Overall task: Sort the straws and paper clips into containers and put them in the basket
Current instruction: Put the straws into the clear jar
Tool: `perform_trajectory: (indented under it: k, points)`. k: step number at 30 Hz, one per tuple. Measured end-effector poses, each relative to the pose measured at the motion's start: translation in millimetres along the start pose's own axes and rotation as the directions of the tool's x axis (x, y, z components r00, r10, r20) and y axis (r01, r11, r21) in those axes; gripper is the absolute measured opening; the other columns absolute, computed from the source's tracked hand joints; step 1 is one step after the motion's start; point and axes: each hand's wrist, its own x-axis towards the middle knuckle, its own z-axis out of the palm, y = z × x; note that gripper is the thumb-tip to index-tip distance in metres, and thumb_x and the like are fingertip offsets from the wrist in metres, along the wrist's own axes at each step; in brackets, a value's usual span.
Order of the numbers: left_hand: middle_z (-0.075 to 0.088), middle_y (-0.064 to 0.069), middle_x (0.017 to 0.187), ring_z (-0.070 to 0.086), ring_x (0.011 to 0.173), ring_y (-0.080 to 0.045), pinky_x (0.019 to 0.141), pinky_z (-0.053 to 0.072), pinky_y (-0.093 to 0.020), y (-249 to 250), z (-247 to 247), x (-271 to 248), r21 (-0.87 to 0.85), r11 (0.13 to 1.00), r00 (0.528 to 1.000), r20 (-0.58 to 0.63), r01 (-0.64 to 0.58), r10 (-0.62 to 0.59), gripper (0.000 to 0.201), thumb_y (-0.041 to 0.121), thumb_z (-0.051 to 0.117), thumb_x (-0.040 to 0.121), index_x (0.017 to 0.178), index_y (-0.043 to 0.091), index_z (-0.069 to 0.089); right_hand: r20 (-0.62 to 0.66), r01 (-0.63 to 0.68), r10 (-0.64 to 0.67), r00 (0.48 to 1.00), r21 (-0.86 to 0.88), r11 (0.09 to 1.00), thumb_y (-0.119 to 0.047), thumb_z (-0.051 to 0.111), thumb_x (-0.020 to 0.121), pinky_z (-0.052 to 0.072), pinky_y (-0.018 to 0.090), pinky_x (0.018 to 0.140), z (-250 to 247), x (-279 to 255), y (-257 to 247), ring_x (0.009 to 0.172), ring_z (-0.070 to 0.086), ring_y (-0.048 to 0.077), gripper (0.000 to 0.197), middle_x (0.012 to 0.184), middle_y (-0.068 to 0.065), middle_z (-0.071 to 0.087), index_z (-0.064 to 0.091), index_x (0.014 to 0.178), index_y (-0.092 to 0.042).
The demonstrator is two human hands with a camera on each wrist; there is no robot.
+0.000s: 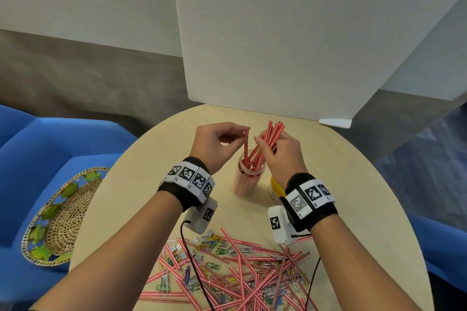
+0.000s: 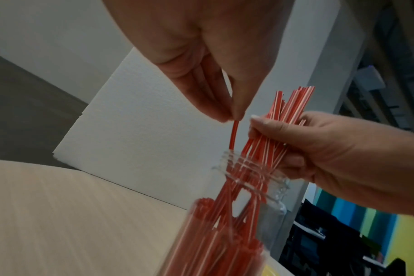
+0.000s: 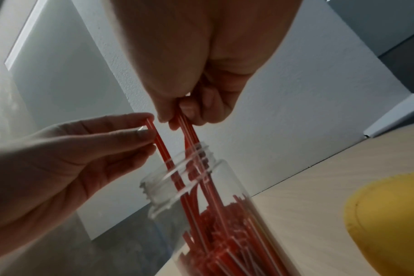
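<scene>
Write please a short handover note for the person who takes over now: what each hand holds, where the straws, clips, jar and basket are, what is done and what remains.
Left hand: pinches a single straw whose lower end is in the clear jar.
Right hand: grips a bundle of straws, lower ends in the jar mouth.
Jar stands mid-table, already holding many straws.
Mixed pile of straws and paper clips lies at the near table edge.
Basket sits on the blue seat to the left, with no container in it.
Yellow object beside the jar: unclear what it is.
Left: remaining straws, all clips, containers into basket.
</scene>
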Motion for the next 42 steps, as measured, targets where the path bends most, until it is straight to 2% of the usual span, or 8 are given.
perform_trajectory:
  k: [4, 10, 15, 22, 27, 29, 34, 42]
  points:
    - [0.067, 0.003, 0.099, 0.064, 0.093, -0.009, 0.077, 0.055, -0.020, -3, 1, 5, 0.112, 0.985, 0.991, 0.004, -0.131, 0.131, 0.019, 0.017, 0.079, 0.080, 0.099, 0.017, 0.077, 0.004, -0.001, 0.000, 1.000, 0.047, 0.999, -0.030, 0.061, 0.095, 0.044, 0.007, 0.072, 0, -1, 0, 0.079, 0.061, -0.001, 0.016, 0.086, -0.011, 0.063, 0.069, 0.089, -0.019]
    - [0.075, 0.001, 0.090, 0.071, 0.084, -0.006, 0.080, 0.058, -0.027, -1, 1, 9, -0.058, 0.996, 0.994, 0.096, 0.062, -0.056, 0.021, 0.007, 0.077, 0.081, 0.100, 0.008, 0.069, -0.001, -0.037, 0.037, 0.999, 0.044, 0.998, -0.029, 0.071, 0.088, 0.057, 0.024, 0.075, -7, -1, 3, 0.074, 0.065, 0.002, 0.010, 0.088, -0.012, 0.066, 0.073, 0.088, -0.019]
    - [0.074, -0.003, 0.087, 0.072, 0.082, -0.008, 0.078, 0.057, -0.022, 2, 2, 10, -0.116, 0.993, 0.999, -0.013, 0.032, -0.034, 0.016, 0.004, 0.077, 0.080, 0.094, 0.005, 0.069, -0.074, 0.006, -0.002, 0.997, 0.063, 0.998, -0.024, 0.074, 0.086, 0.052, 0.017, 0.074, -11, -2, -2, 0.071, 0.064, 0.002, 0.005, 0.084, -0.009, 0.068, 0.071, 0.084, -0.020]
    - [0.071, 0.015, 0.090, 0.062, 0.082, -0.002, 0.073, 0.048, -0.016, -18, -1, -1, 0.261, 0.954, 0.971, 0.224, -0.148, 0.090, 0.013, 0.032, 0.067, 0.090, 0.096, 0.025, 0.077, -0.058, -0.031, 0.035, 0.998, 0.076, 0.997, -0.022, 0.077, 0.082, 0.052, 0.014, 0.064, -13, -12, 0, 0.067, 0.065, 0.004, 0.008, 0.076, -0.008, 0.068, 0.069, 0.083, -0.020]
    - [0.068, 0.013, 0.095, 0.061, 0.086, -0.003, 0.078, 0.049, -0.018, -48, -12, -27, 0.264, 0.955, 0.990, 0.012, 0.135, -0.143, 0.030, 0.008, 0.059, 0.088, 0.111, 0.026, 0.069, 0.025, 0.019, -0.017, 1.000, -0.070, 0.997, -0.020, 0.078, 0.081, 0.056, 0.020, 0.070, -10, -8, -3, 0.070, 0.065, 0.003, 0.008, 0.072, -0.011, 0.068, 0.072, 0.077, -0.022]
    - [0.064, 0.004, 0.106, 0.061, 0.097, -0.013, 0.087, 0.050, -0.030, -67, -14, -40, 0.428, 0.848, 0.933, 0.028, 0.313, -0.358, 0.036, 0.010, 0.061, 0.084, 0.117, 0.027, 0.064, 0.122, 0.017, 0.001, 0.993, -0.151, 0.988, -0.023, 0.077, 0.081, 0.057, 0.024, 0.074, -3, -4, -4, 0.076, 0.064, 0.004, 0.006, 0.077, -0.011, 0.068, 0.072, 0.080, -0.026]
    - [0.035, -0.005, 0.142, 0.038, 0.130, -0.030, 0.101, 0.046, -0.046, -102, -22, -78, 0.785, 0.414, 0.628, 0.041, 0.461, -0.777, 0.072, 0.047, 0.079, 0.073, 0.135, 0.030, 0.048, 0.150, 0.021, 0.010, 0.989, -0.205, 0.979, -0.020, 0.077, 0.080, 0.055, 0.022, 0.074, -10, 5, -14, 0.073, 0.062, 0.003, 0.013, 0.082, -0.012, 0.064, 0.069, 0.087, -0.029]
    - [0.038, -0.007, 0.135, 0.037, 0.127, -0.033, 0.099, 0.047, -0.047, -114, -27, -91, 0.832, 0.383, 0.615, 0.065, 0.401, -0.786, 0.081, 0.046, 0.086, 0.064, 0.134, 0.024, 0.051, 0.432, 0.056, 0.155, 0.889, -0.436, 0.898, -0.009, 0.067, 0.083, 0.055, 0.024, 0.086, -1, 4, -37, 0.089, 0.066, 0.009, 0.022, 0.095, -0.006, 0.074, 0.079, 0.092, -0.024]
